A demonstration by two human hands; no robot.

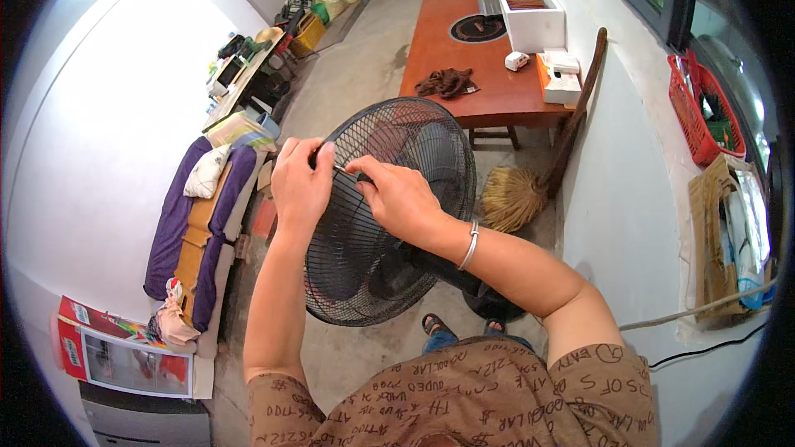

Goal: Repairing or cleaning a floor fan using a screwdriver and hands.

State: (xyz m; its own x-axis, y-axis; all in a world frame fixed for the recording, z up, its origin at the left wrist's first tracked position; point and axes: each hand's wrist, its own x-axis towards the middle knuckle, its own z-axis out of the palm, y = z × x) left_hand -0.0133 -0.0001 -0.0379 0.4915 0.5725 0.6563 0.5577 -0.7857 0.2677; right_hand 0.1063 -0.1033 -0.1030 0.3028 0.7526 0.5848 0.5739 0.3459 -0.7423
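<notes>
A black fan (377, 281) with a round wire grille stands in front of me, its grille facing partly away. My left hand (302, 182) is closed around the grille's upper left rim, with a dark piece showing between thumb and fingers. My right hand (403, 199) is closed on a small screwdriver with a black handle (363, 178). Its short metal shaft (341, 169) points left toward the rim at my left fingers. The shaft's tip is hidden there. A silver bracelet (470, 246) circles my right wrist.
Beyond the fan, a red-brown table (439, 41) carries a dark cloth (447, 83), a round cooktop (478, 28) and a white foam box (542, 29). A broom (515, 199) leans by the right wall. A purple-covered bench (178, 215) stands left; a cable (704, 310) runs at right.
</notes>
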